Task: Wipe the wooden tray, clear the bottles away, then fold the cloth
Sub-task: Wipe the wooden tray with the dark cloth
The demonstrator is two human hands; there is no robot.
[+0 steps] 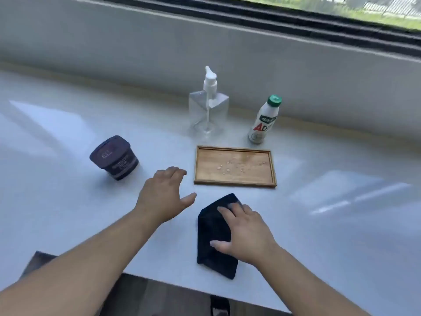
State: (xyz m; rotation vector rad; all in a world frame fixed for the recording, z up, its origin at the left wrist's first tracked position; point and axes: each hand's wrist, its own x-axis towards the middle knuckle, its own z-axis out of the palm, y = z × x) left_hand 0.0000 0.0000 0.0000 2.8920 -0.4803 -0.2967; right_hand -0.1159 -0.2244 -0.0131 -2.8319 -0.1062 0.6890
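Note:
A small rectangular wooden tray [234, 166] lies on the white counter with water droplets on its floor. Behind it stand a clear pump bottle [208, 110] and a white drink bottle with a green cap [264, 120]. A folded black cloth [215, 233] lies in front of the tray. My right hand [245, 233] rests flat on the cloth, fingers spread over its right side. My left hand [164, 195] hovers open just left of the tray's near left corner, holding nothing.
A dark purple tub with a lid [115, 157] sits tilted to the left of the tray. The counter's front edge [159, 279] runs close below the cloth. A low grey wall and a window [296, 21] stand behind the bottles.

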